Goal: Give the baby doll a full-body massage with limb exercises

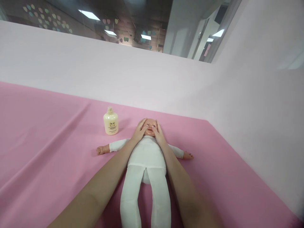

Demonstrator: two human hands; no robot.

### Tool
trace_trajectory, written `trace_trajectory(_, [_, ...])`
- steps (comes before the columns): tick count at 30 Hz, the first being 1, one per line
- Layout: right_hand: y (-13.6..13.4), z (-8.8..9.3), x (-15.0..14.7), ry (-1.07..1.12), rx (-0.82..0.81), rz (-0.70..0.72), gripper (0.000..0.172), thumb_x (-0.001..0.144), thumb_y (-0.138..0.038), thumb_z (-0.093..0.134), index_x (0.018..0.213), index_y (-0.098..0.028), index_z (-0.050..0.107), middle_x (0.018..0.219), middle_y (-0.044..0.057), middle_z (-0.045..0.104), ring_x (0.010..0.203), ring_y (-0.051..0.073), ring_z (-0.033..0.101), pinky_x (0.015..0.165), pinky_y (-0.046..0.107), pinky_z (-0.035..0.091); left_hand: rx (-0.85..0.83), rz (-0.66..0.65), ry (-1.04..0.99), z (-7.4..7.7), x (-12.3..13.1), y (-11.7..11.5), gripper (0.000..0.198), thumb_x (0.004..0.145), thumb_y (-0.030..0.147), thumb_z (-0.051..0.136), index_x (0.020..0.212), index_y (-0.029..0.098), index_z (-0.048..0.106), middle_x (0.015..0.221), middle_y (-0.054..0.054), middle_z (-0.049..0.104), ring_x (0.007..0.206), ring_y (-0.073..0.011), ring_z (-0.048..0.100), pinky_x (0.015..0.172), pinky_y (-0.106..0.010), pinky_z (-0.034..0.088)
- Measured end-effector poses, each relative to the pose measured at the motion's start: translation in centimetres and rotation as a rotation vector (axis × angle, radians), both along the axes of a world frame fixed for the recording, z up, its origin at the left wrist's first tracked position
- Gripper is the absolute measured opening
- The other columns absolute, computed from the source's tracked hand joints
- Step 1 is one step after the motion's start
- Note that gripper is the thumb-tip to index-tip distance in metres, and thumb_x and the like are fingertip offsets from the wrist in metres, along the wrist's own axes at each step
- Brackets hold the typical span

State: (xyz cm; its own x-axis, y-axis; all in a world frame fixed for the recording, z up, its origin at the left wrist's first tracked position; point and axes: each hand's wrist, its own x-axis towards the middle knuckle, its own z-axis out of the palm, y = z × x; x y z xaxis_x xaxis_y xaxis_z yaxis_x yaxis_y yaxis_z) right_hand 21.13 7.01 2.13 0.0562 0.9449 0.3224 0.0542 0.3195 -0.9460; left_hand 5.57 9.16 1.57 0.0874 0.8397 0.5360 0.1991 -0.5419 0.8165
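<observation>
Left of the fingers, a cream-colored bottle stands upright on a pink surface, apparently placed to leave the hands room; its contents cannot be told. A left hand, fingers close together and thumb apart, cups one cheek of a white-clad doll lying face-up between both sets of fingers. Opposite, a right hand mirrors it, thumb angled inward, the paired hold likely keeping the head steady.
</observation>
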Motion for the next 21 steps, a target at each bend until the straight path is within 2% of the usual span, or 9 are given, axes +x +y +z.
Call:
trace_trajectory(3, [0.5, -0.7, 0.3, 0.037, -0.139, -0.001, 0.089, 0.081, -0.059, 0.071, 0.157, -0.031, 0.032, 0.162, 0.001, 0.036, 0.150, 0.021, 0.034, 0.126, 0.041, 0.023, -0.049, 0.012, -0.044, -0.3, 0.2, 0.1, 0.054, 0.098, 0.043, 0.045, 0.148, 0.021, 0.046, 0.154, -0.010, 0.046, 0.145, -0.0225, 0.041, 0.123, -0.040, 0.030])
trace_trajectory(5, [0.5, -0.8, 0.3, 0.036, -0.136, 0.004, 0.090, 0.081, -0.060, 0.070, 0.157, -0.032, 0.031, 0.162, 0.000, 0.036, 0.150, 0.021, 0.034, 0.126, 0.042, 0.023, -0.052, 0.014, -0.059, -0.3, 0.2, 0.2, 0.054, 0.098, 0.042, 0.046, 0.147, 0.020, 0.047, 0.154, -0.012, 0.046, 0.145, -0.0234, 0.041, 0.122, -0.041, 0.030])
trace_trajectory(7, [0.4, -0.7, 0.3, -0.007, -0.031, 0.003, 0.081, 0.084, -0.060, 0.067, 0.154, -0.033, 0.037, 0.162, -0.001, 0.036, 0.151, 0.021, 0.032, 0.127, 0.042, 0.021, -0.038, 0.008, -0.053, -0.3, 0.2, 0.3, 0.054, 0.097, 0.041, 0.047, 0.146, 0.019, 0.048, 0.153, -0.012, 0.048, 0.144, -0.0234, 0.042, 0.123, -0.042, 0.029])
trace_trajectory(11, [-0.1, 0.2, 0.2, -0.193, 0.235, -0.001, 0.051, 0.091, -0.056, 0.058, 0.135, -0.031, 0.062, 0.159, -0.002, 0.040, 0.150, 0.021, 0.031, 0.128, 0.038, 0.016, 0.011, -0.027, -0.025, -0.3, 0.1, 0.3, 0.052, 0.097, 0.041, 0.045, 0.143, 0.018, 0.050, 0.151, -0.012, 0.051, 0.143, -0.0226, 0.043, 0.124, -0.043, 0.028])
trace_trajectory(14, [0.0, 0.6, 0.3, -0.211, 0.259, 0.017, 0.045, 0.091, -0.054, 0.057, 0.128, -0.030, 0.067, 0.157, -0.001, 0.043, 0.148, 0.021, 0.034, 0.127, 0.038, 0.019, 0.021, -0.042, -0.019, -0.3, 0.1, 0.4, 0.052, 0.097, 0.041, 0.044, 0.143, 0.018, 0.050, 0.150, -0.012, 0.051, 0.142, -0.0228, 0.044, 0.124, -0.043, 0.028])
trace_trajectory(17, [0.4, 0.3, 0.3, -0.037, 0.175, 0.023, 0.050, 0.091, -0.057, 0.057, 0.132, -0.028, 0.064, 0.154, 0.000, 0.047, 0.147, 0.022, 0.036, 0.127, 0.037, 0.021, 0.020, -0.049, -0.032, -0.4, 0.1, 0.4, 0.053, 0.097, 0.042, 0.044, 0.143, 0.016, 0.050, 0.150, -0.013, 0.051, 0.142, -0.0235, 0.044, 0.124, -0.042, 0.028])
trace_trajectory(21, [1.2, -0.6, -0.3, 0.268, -0.016, 0.073, 0.067, 0.095, -0.071, 0.033, 0.138, -0.025, 0.057, 0.140, 0.005, 0.063, 0.130, 0.026, 0.059, 0.113, 0.046, 0.045, 0.024, -0.069, -0.055, -0.6, 0.2, 0.4, 0.055, 0.097, 0.043, 0.044, 0.144, 0.015, 0.050, 0.152, -0.013, 0.049, 0.144, -0.0234, 0.042, 0.124, -0.041, 0.027])
